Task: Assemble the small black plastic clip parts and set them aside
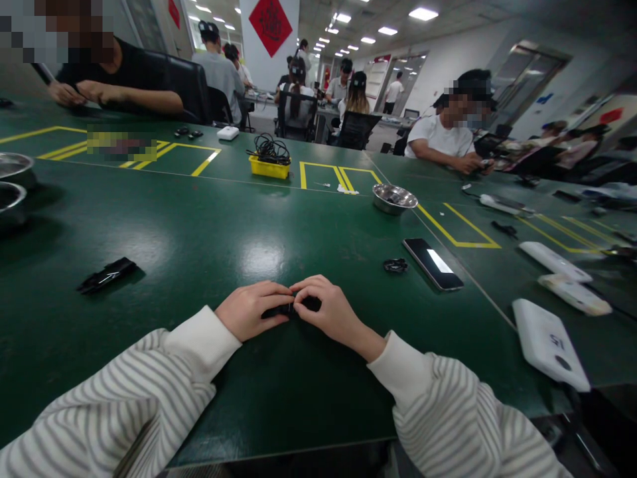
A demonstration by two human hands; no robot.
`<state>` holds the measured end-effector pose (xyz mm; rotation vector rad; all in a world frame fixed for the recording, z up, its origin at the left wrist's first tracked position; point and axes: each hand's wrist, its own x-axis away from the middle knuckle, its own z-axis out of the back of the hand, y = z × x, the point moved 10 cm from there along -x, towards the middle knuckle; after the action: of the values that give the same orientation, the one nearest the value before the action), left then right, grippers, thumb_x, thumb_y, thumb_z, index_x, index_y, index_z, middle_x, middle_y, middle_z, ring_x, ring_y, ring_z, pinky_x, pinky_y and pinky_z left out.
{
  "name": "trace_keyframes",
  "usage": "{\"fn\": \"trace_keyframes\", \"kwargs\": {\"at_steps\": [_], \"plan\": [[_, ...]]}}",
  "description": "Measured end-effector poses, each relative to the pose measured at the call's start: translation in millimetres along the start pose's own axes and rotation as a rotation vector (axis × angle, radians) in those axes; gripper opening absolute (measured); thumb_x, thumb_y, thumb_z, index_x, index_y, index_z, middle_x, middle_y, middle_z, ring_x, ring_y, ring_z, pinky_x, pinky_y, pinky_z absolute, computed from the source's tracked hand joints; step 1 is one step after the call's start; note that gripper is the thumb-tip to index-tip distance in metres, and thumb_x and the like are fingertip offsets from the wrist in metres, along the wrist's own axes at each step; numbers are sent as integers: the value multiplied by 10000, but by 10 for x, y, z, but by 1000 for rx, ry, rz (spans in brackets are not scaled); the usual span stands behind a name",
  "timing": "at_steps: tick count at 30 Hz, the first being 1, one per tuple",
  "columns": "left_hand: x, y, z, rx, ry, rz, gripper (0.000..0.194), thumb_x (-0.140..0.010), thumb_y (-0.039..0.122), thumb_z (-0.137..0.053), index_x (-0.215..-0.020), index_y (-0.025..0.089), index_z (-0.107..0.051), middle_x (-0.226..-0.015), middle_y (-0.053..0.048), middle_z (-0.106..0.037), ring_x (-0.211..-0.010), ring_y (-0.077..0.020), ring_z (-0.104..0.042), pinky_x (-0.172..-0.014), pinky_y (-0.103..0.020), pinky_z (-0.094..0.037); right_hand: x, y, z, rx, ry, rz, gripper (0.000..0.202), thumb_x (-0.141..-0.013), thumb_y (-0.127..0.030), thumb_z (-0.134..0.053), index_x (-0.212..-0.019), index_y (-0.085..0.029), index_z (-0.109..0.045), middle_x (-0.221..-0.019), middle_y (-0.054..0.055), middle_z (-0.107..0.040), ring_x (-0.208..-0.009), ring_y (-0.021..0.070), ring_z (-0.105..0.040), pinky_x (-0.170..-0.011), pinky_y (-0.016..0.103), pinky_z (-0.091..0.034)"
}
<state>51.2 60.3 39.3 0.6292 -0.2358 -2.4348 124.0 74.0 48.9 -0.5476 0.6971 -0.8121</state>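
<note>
Both hands (pixel 256 307) (pixel 332 311) hold a black item (pixel 281 310), open table (pixel 298 392) toward near edge (pixel 283 453)

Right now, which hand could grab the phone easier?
The right hand, probably: the phone lies off to the right, nearer it than the left hand. Both hands touch a black thing.

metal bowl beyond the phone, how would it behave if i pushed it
The bowl would probably slide rather than tip, being wide and low. It looks smooth and shiny, so may feel slippery. The dark things inside might shift.
</note>
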Motion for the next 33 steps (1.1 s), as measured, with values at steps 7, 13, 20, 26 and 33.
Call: {"fn": "trace_keyframes", "kwargs": {"at_steps": [7, 13, 20, 26, 33], "plan": [[-11, 4, 9, 10, 8, -4, 258, -769, 256, -527, -1010, 183, -581, -988, -72, -605, -868, -173, -574, -731, -290, -491, 6, 56, -25, 25, 31, -52, 31, -659, -152, -593, -668, -182, -589, -880, 26, -627, -876, 144, -535, -815, 296, -405], [-1, 18, 24, -8, 27, -23, 243, -764, 249, -533, -984, 162, -591, -974, -83, -609, -853, -179, -579, -714, -292, -497, 18, 63, -41, 64, 18, -84, 39, -652, -152, -603, -643, -186, -621, -909, 30, -631, -897, 154, -524, -810, 300, -407], [-6, 48, 48, -19, 43, -43, 232, -766, 241, -537, -974, 154, -590, -976, -85, -611, -856, -179, -580, -715, -291, -501, 28, 96, -33, 60, 26, -117, 42, -660, -158, -602, -638, -185, -625, -911, 29, -631, -895, 155, -525, -811, 310, -404], [10, 83, 40, -63, 34, -71, 231, -782, 243, -520, -983, 150, -588, -980, -88, -607, -846, -177, -579, -706, -290, -502, 26, 57, -3, 72, 44, -104, 24, -656, -163, -608, -645, -182, -617, -922, 29, -622, -906, 153, -523, -816, 303, -400], [26, 126, 28, -128, 33, -115, 238, -794, 241, -509, -1000, 141, -577, -995, -96, -600, -844, -180, -575, -694, -288, -502, -24, 202, 363, 136, 164, -141, 89, -737, -199, -538, -709, -175, -619, -932, 39, -603, -816, 135, -534, -630, 239, -419]]}}
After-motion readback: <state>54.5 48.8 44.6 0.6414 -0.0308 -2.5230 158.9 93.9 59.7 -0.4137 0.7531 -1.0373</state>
